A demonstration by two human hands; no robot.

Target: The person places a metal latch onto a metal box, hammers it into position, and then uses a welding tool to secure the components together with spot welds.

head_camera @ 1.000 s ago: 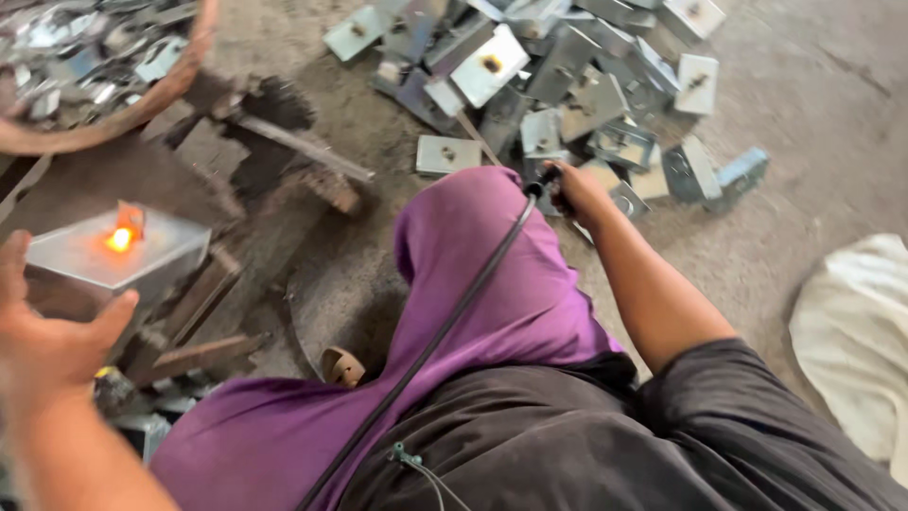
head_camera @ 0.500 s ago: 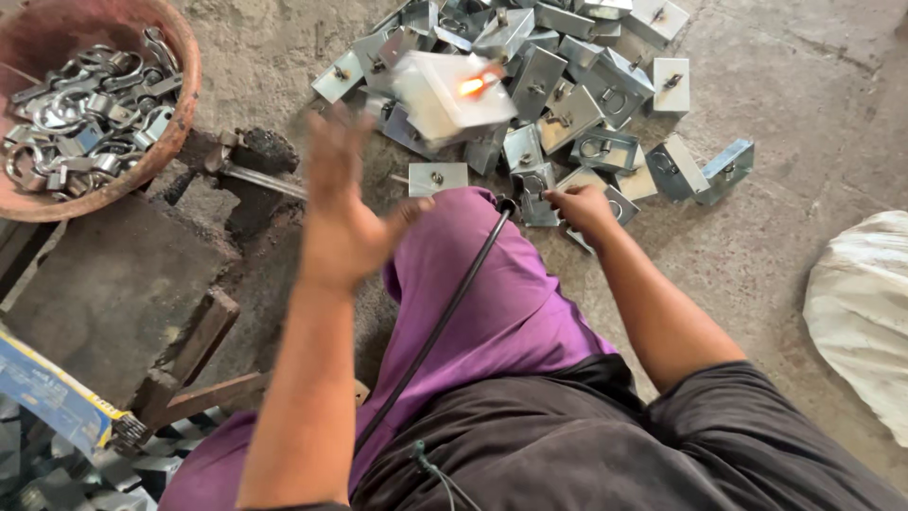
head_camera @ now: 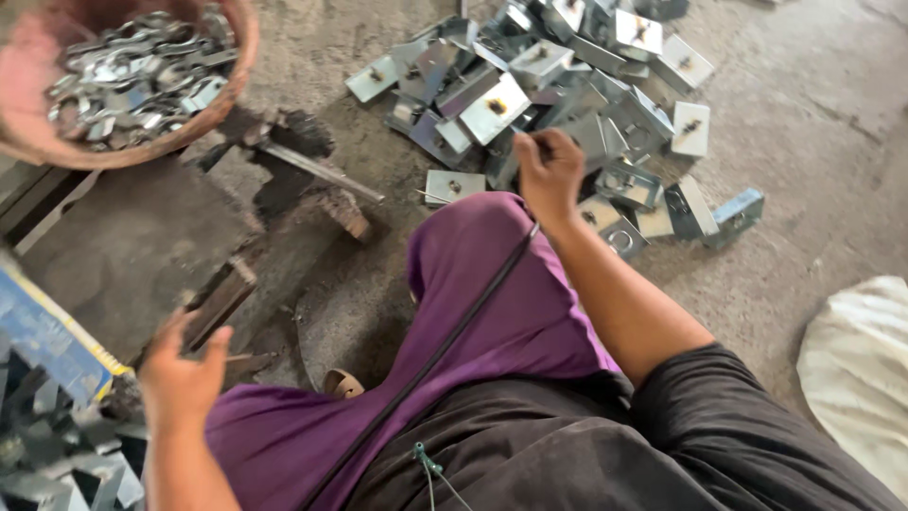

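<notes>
Rough concrete floor (head_camera: 832, 123), grey and dusty, fills the view; person seated on it, purple-clad knee raised at centre.

Pile of square metal brackets (head_camera: 567, 95) lies on the floor ahead of the knee, pieces overlapping at all angles, most with a hole or slot in the flat face. One single bracket (head_camera: 454, 185) lies apart at the pile's near edge, just beside the knee.

Right hand (head_camera: 549, 170) reaches over the near side of the pile, fingers curled inward. It appears to pinch a small dark piece at the fingertips; cannot tell exactly what it grips.

Left hand (head_camera: 184, 364) is low at the left, fingers loosely spread, thumb out, holding nothing visible. It hovers near a dark wooden block (head_camera: 132, 255) and a slanted wooden strip (head_camera: 219, 301).

Round reddish bowl (head_camera: 236, 76), upper left, is heaped with small shiny metal clips (head_camera: 132, 80).

Thin black cord (head_camera: 454, 322) runs diagonally across the purple cloth.

White sack (head_camera: 856, 378) sits at the right edge, well apart from the pile.
</notes>
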